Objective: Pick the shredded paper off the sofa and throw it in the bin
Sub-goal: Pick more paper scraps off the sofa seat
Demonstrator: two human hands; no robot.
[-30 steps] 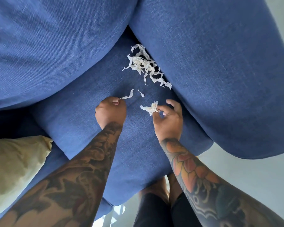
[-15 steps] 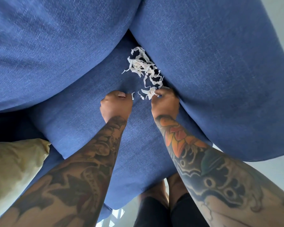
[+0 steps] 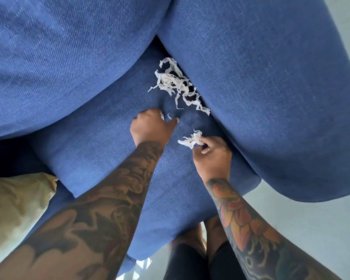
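While the head camera looked down over a blue sofa (image 3: 101, 142), two tattooed forearms reached away from the viewer across its seat cushion. The left hand (image 3: 150, 126) lay knuckles up on the cushion, its fingers curled under with one finger stretched out to the right, its tip touching the fabric beside a tiny scrap of paper (image 3: 169, 116); a sliver of white showed at its knuckles, but whether that hand held anything could not be told. To its right and nearer the viewer, the right hand (image 3: 212, 156) pinched a small wad of shredded paper (image 3: 191, 139) between thumb and fingertips, the wad raised just off the cushion. Farther away, a loose pile of shredded paper (image 3: 177, 85) lay on the seat, tucked against the right armrest. A beige cushion (image 3: 14, 211) sat at the near left.
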